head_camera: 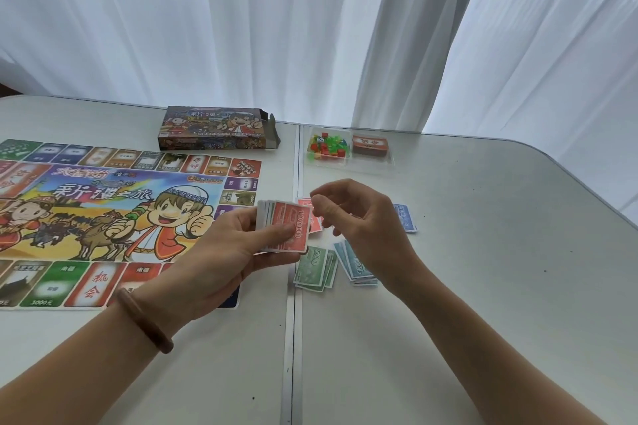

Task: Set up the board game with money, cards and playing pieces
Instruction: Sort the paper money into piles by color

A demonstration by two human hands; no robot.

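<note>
While left hand grips it, money stack points forward.

Red 10000 notes stack, gripped upright, board flat

White table with centre seam, sheer white curtains behind, brown bangle

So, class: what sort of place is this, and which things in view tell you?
Probably an indoor room by a window: backlit white curtains, a white folding table, a game board laid out.
</note>
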